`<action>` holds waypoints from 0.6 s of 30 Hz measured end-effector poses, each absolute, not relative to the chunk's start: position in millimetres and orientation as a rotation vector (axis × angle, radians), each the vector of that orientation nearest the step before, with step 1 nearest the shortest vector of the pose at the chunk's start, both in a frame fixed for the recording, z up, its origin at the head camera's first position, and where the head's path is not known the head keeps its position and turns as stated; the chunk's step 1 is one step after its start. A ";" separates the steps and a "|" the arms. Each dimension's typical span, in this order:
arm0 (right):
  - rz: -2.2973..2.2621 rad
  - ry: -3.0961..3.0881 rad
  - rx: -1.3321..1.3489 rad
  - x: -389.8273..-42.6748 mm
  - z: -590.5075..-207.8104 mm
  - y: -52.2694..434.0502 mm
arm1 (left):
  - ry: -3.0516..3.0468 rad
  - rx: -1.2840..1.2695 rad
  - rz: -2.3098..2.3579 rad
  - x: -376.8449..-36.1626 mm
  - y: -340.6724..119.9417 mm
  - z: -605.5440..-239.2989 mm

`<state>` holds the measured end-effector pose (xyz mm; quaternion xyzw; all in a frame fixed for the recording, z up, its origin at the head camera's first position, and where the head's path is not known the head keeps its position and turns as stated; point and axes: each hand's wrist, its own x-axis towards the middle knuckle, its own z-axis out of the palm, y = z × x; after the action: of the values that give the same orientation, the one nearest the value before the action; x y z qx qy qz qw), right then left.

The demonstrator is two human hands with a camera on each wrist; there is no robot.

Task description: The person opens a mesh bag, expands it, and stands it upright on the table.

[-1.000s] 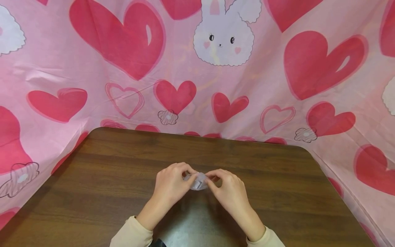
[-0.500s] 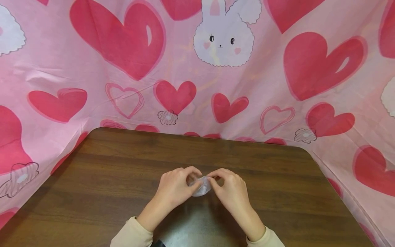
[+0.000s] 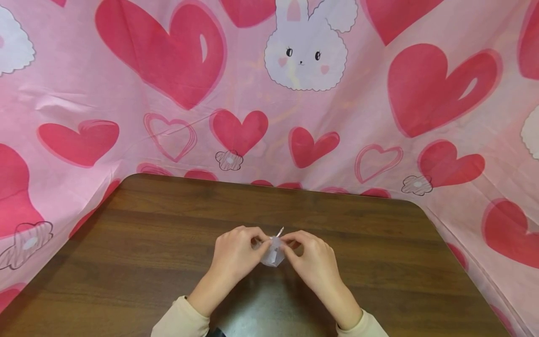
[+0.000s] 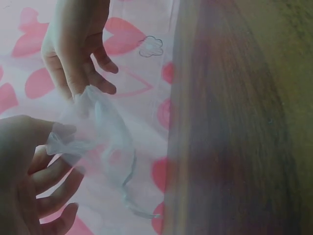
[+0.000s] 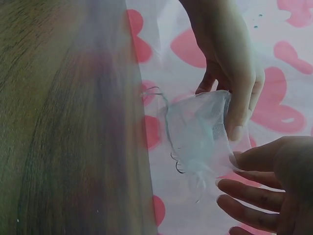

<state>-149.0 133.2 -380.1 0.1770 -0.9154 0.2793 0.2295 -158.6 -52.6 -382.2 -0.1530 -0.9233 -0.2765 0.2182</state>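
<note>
Sheer white organza pouch [image 3: 273,252], feather-light, limp and easily snagged, is held just above the worktop [image 3: 168,224] near its front edge, pinched at its mouth by left hand [image 3: 236,255] and right hand [image 3: 313,262]; the rim is judged the best hold.

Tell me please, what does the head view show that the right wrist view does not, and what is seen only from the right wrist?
Only the head view shows the whole table with its rounded corners, the bunny on the pink cloth and both beige sleeves. Only the right wrist view shows that the sheer pouch is see-through mesh with a thin ribbon at its edge. Both show the left hand and right hand pinching the pouch between them above the wooden table.
</note>
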 end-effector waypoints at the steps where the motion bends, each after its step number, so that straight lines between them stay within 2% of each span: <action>1: 0.767 -2.528 0.484 -148.9 -380.2 133.3 | -2.544 -0.412 -0.777 -158.6 -52.6 -381.9; 18: 0.751 -2.430 0.465 -149.7 -379.3 134.9 | -2.544 -0.440 -0.767 -159.9 -52.9 -382.6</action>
<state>-149.7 134.9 -379.3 0.1729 -0.9039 0.2791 0.2743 -159.9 -52.9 -382.6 -0.1592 -0.9209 -0.2775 0.2226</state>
